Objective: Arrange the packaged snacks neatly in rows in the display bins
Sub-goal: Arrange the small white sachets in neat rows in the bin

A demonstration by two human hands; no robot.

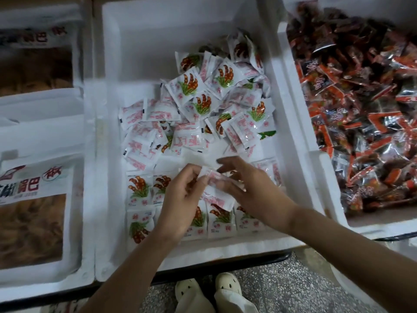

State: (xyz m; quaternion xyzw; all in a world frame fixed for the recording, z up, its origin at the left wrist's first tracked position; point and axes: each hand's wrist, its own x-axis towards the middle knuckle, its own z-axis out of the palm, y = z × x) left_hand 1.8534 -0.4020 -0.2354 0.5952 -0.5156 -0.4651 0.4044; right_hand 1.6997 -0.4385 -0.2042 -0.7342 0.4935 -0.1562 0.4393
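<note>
Both grips clamped: left hand (180, 199) and right hand (250, 190) pinch one packet (212, 178) between them, above the near rows (140, 188) in the middle bin (225, 247). Loose heap (203, 105) lies behind. Judged light, soft, slick film, contents crushable. Hold lightly by the crimped edges.

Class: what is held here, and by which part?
The left hand pinches a white snack packet by one end; the right hand grips the other.

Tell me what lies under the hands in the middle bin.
Neat rows of snack packets along the bin near wall, under the left hand and right hand, which hold loose packets. Packets beneath the palms are hidden.
</note>
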